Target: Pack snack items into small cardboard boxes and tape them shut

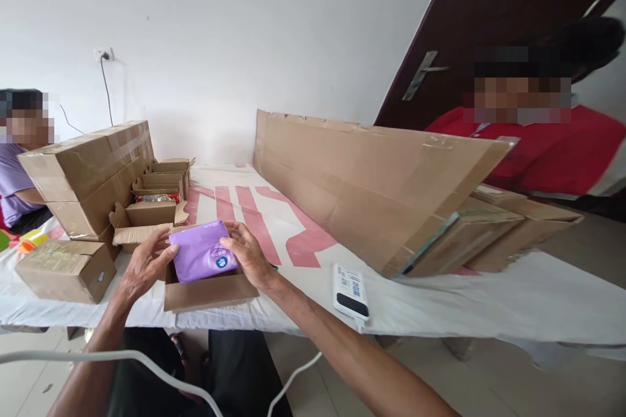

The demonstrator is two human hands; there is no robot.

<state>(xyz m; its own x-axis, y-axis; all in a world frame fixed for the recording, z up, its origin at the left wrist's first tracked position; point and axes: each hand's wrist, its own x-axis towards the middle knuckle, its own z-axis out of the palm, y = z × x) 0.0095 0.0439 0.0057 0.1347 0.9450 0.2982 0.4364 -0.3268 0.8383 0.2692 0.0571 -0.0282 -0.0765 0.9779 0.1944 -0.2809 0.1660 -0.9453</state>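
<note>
A purple soft pack [201,254] with a blue round logo is tilted over an open cardboard box [210,296] at the table's near edge. My left hand [149,264] grips the pack's left edge, thumb on its front. On the other side, my right hand [247,251] holds the upper right edge, its thumb also on the front. Much of the box's inside is hidden behind the pack. Just beyond my left hand stands another open small box [147,218].
Stacked cartons [92,169] and a closed box [68,267] are on the left. A tall cardboard panel [352,189] crosses the right side. A white device [349,290] with a cable lies near the front edge. One person sits at each side.
</note>
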